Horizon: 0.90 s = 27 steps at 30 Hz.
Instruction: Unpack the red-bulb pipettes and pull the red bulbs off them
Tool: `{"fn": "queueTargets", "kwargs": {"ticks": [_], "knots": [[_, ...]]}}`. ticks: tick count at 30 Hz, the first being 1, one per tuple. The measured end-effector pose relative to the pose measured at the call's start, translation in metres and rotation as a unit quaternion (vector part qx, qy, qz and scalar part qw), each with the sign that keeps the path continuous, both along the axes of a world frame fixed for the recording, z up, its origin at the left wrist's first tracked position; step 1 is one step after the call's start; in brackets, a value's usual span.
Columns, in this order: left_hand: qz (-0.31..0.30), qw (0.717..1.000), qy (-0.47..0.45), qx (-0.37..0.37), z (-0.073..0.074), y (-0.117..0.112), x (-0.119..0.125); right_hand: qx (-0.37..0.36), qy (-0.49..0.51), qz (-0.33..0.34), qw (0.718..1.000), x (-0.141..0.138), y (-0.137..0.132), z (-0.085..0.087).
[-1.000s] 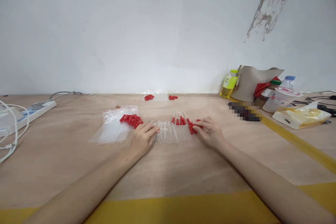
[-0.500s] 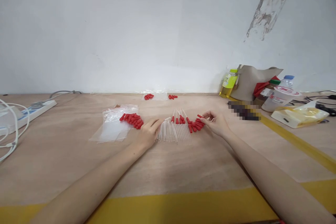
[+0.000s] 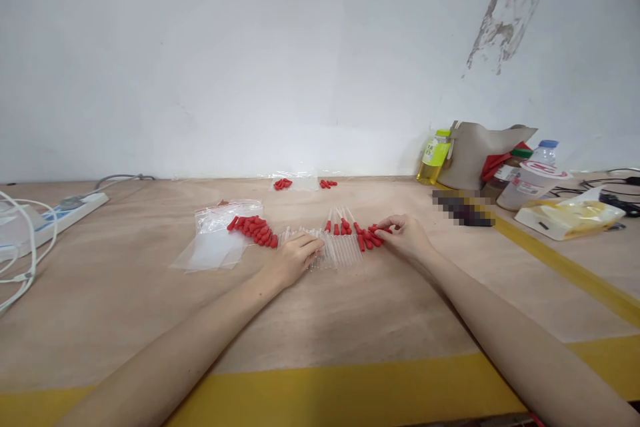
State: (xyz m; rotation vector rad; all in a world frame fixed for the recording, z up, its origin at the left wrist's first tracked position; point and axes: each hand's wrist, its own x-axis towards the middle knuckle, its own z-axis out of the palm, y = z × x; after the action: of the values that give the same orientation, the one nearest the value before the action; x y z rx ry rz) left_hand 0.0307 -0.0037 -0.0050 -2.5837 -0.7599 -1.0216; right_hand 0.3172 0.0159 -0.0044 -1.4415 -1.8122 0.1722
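A row of clear glass dropper tubes lies on the wooden tabletop in front of me. My left hand rests on the left part of the row, fingers curled over the tubes. My right hand is at the row's right end, fingers pinched on a red rubber bulb from a small cluster of red bulbs. More red bulbs lie in a heap left of the tubes, beside a clear zip bag.
A white power strip with cables sits far left. Small bags with red bulbs lie by the wall. At the right stand a yellow bottle, a beige bag, a water bottle and a yellow packet.
My left hand has slid right along the tube row. My right hand lifted off the bulbs, then came back down onto them with a pinch.
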Motion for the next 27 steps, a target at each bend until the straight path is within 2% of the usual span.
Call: {"fn": "queueTargets", "kwargs": {"ticks": [3, 7, 13, 16, 18, 21, 27], "knots": [[0.002, 1.000, 0.010, -0.009, 0.001, -0.001, -0.001, -0.007, -0.026, -0.009, 1.000, -0.001, -0.003, 0.003], [-0.001, 0.997, 0.052, -0.056, 0.006, -0.006, -0.002, 0.003, -0.059, -0.037, 0.998, -0.001, -0.005, 0.004], [0.046, 0.989, 0.081, -0.118, 0.017, -0.017, -0.003, 0.030, -0.058, -0.054, 0.996, -0.001, -0.005, 0.003], [0.042, 0.984, 0.101, -0.138, 0.019, -0.020, -0.007, 0.023, -0.064, -0.049, 0.996, -0.007, -0.008, 0.007], [0.029, 0.980, 0.128, -0.149, 0.020, -0.020, -0.011, 0.006, -0.063, -0.040, 0.997, -0.012, -0.009, 0.012], [0.031, 0.973, 0.152, -0.168, 0.019, -0.018, -0.015, -0.060, -0.075, -0.046, 0.994, -0.022, -0.005, 0.022], [0.039, 0.977, 0.131, -0.162, 0.015, -0.011, -0.013, -0.163, -0.117, -0.085, 0.976, -0.041, 0.018, 0.039]]}}
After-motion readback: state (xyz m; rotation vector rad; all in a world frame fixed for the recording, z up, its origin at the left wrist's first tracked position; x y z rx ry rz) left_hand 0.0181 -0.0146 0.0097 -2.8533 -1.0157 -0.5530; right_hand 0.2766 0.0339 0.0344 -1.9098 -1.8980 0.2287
